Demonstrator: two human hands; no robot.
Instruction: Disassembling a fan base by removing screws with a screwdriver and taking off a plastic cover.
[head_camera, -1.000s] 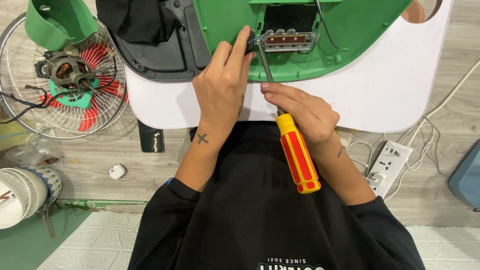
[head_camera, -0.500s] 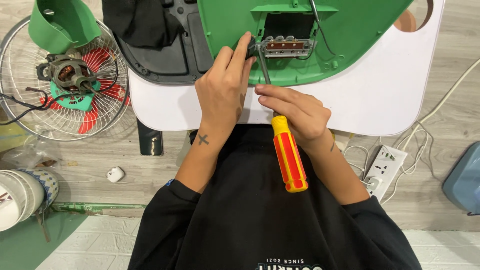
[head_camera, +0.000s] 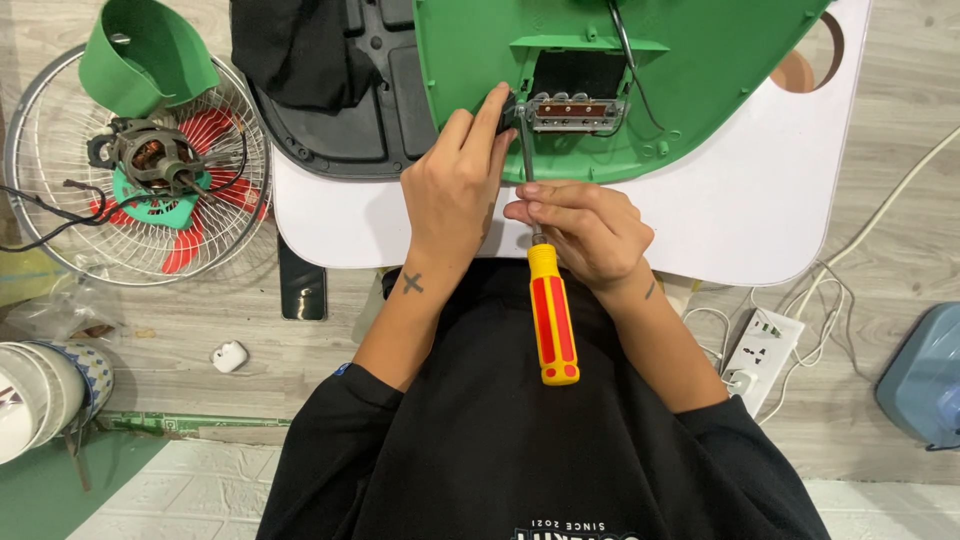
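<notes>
Right now my right hand (head_camera: 585, 228) has its fingers closed around the metal shaft of the screwdriver (head_camera: 552, 315), just above its yellow and red handle, which points back toward my chest. The tip reaches up to the left end of the metal terminal block (head_camera: 572, 111), seated in a rectangular opening of the green fan housing (head_camera: 700, 70). My left hand (head_camera: 455, 190) rests on the near edge of that housing, fingers curled together and pressed against a small dark part at the left end of the block; whether they truly pinch it I cannot tell.

Both the housing and the black base plate (head_camera: 370, 110) beside it lie on the far half of a white board (head_camera: 720, 220), the housing toward the middle and right, the plate at the far left corner with a black cloth (head_camera: 295, 50) on it. A black wire runs down from the housing's top into the opening.

Off the board's left edge, on the floor, sits a wire fan guard (head_camera: 60, 240) holding red blades, a bare motor (head_camera: 145, 155) and a green cover (head_camera: 150, 55). To the right lies a white power strip (head_camera: 760, 350).
</notes>
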